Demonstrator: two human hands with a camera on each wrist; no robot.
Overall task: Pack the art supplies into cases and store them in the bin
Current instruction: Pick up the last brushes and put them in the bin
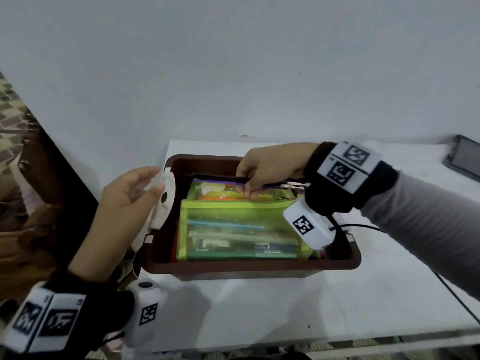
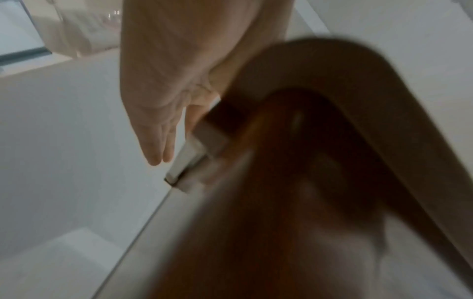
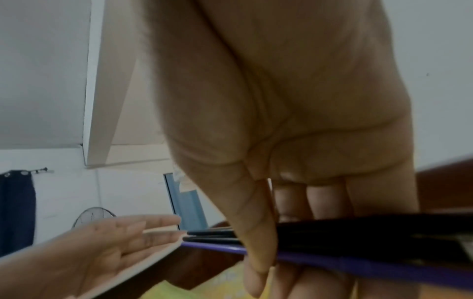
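A dark brown bin (image 1: 249, 267) stands on the white table. Inside lie a green mesh zip case (image 1: 241, 229) full of supplies and, behind it, an orange and green case (image 1: 215, 190). My right hand (image 1: 257, 175) is over the bin's far side and grips a bundle of paint brushes (image 1: 218, 177), black and purple handled (image 3: 358, 230). My left hand (image 1: 132, 193) rests with straight fingers (image 2: 158, 149) against the bin's white side latch (image 1: 166, 201) at the left rim (image 2: 256, 85).
A dark tablet (image 1: 465, 159) lies at the table's far right. A black cable (image 1: 363, 227) runs from my right wrist across the table. A wooden chair with patterned fabric (image 1: 15, 141) stands left of the table. White wall behind the bin.
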